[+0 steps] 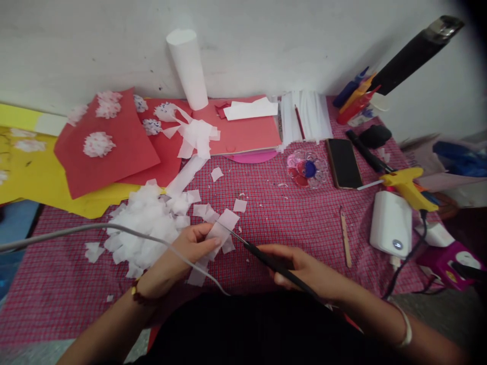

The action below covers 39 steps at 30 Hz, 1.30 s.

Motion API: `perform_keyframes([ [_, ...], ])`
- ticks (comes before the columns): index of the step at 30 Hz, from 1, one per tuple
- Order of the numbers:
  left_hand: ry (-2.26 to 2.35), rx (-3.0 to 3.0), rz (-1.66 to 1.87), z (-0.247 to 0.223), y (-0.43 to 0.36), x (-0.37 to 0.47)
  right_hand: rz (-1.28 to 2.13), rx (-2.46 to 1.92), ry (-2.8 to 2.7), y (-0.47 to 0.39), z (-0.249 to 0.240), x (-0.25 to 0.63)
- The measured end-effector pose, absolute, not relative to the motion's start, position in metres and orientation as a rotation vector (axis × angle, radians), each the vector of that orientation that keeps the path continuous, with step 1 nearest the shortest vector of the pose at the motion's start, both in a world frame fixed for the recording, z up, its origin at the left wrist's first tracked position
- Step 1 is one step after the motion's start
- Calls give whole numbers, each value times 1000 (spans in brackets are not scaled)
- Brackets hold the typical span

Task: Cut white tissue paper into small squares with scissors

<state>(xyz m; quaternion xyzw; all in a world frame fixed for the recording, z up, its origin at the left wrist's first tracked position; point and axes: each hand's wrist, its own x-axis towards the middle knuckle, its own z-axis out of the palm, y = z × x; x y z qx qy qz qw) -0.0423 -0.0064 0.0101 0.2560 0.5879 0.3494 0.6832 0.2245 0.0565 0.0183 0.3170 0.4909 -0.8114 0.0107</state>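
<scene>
A strip of thin white paper (228,220) is pinched between the thumb and fingers of my left hand (196,246). My right hand (300,268) is closed around black-handled scissors (268,259), whose thin metal blades reach across the strip just beyond my left fingertips. More strip hangs below my left hand. Small cut white squares (239,205) lie around the strip. To the left of my left hand is a large loose pile of white paper pieces (142,228).
Red sheets (125,147) with paper puffs lie at the back left, beside a white roll (188,71). At right are a paint palette (307,169), a phone (344,163), a yellow glue gun (409,183) and a white power bank (391,223). A grey cable (125,230) crosses my left wrist.
</scene>
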Motion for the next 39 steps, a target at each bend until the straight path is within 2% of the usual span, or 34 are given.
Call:
perform_keyframes([
  [7,1319,600,753,17,-8,-52,-2561,994,1479,56,12,232],
  [17,1390,400,1046,19,-7,-58,-2492,791,1625,66,27,232],
  [27,1347,462,856,3,-6,-49,-2388,826,1644,65,31,220],
  [31,1365,496,858,6,-5,-48,-2444,817,1600,67,29,222],
  [36,1448,481,917,9,-5,-49,-2777,916,1296,61,17,235],
  [39,1454,467,986,7,-5,-52,-2738,873,1243,57,14,241],
])
